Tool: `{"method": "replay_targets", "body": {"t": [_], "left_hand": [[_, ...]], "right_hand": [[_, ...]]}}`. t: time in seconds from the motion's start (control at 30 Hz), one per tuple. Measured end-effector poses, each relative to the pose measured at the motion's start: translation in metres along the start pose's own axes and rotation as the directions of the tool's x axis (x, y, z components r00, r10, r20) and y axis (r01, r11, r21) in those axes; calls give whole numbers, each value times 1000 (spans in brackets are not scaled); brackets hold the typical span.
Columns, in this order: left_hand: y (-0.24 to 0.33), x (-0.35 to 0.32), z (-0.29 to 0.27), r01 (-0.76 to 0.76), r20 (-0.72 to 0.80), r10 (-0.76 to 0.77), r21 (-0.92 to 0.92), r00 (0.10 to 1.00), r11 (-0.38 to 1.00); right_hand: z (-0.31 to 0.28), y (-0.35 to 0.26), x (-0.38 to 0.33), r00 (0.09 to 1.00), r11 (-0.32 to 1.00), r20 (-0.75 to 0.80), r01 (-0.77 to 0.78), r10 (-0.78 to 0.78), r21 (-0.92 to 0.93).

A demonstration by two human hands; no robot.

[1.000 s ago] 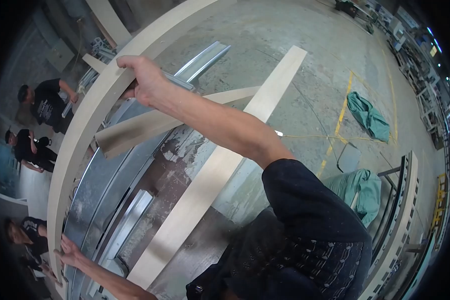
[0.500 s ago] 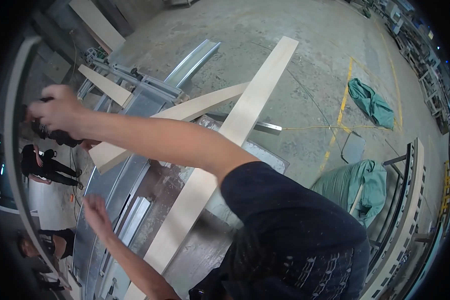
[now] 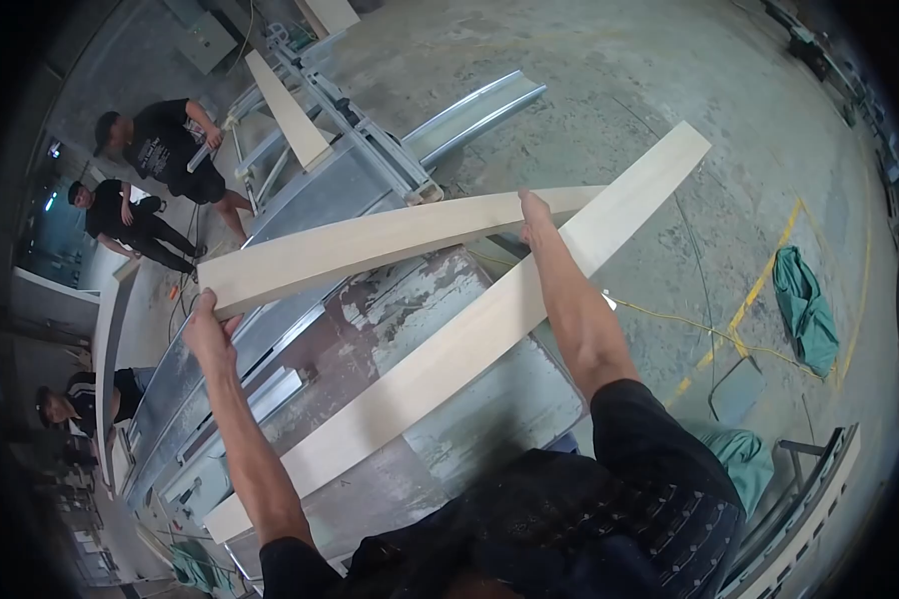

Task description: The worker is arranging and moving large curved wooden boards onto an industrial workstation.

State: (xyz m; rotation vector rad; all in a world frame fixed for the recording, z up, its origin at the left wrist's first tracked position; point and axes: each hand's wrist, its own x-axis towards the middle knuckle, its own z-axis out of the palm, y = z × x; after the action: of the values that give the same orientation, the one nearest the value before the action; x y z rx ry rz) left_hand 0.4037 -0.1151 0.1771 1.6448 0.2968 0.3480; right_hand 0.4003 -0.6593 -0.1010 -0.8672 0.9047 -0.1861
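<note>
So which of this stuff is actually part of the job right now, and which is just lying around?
In hand:
- upper pale board, left hand at its near end, right hand on it
- long board crossing beneath
- metal machine table

Lying about:
- green cloth
- third board
- yellow cable

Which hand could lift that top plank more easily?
Probably the left hand: it already cups the near end of the top plank from below. The right hand only rests near its middle, where it crosses the long plank.

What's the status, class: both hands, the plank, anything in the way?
Left hand grips the near end of the upper plank. Right hand rests on its far part. It lies crossed over a longer plank; metal table beneath.
</note>
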Motion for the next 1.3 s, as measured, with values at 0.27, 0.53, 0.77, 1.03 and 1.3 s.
{"method": "replay_targets", "body": {"t": [0.27, 0.53, 0.77, 1.03, 1.3], "left_hand": [[83, -48, 28, -287, 161, 278, 34, 947, 957], [79, -37, -58, -193, -74, 185, -119, 980, 974], [29, -94, -224, -264, -402, 187, -146, 896, 953], [-59, -174, -375, -146, -496, 35, -186, 868, 972], [-140, -181, -361, 91, -462, -211, -268, 861, 959]], "right_hand": [[6, -2, 49, 972, 870, -150, -89, 183, 486], [43, 26, 61, 991, 720, 102, -136, 91, 680], [80, -6, -118, 956, 784, 271, -82, -113, 616], [8, -101, -208, 852, 692, 265, 146, -451, 707], [-4, 32, -329, 890, 898, 400, 21, -217, 440]]}}
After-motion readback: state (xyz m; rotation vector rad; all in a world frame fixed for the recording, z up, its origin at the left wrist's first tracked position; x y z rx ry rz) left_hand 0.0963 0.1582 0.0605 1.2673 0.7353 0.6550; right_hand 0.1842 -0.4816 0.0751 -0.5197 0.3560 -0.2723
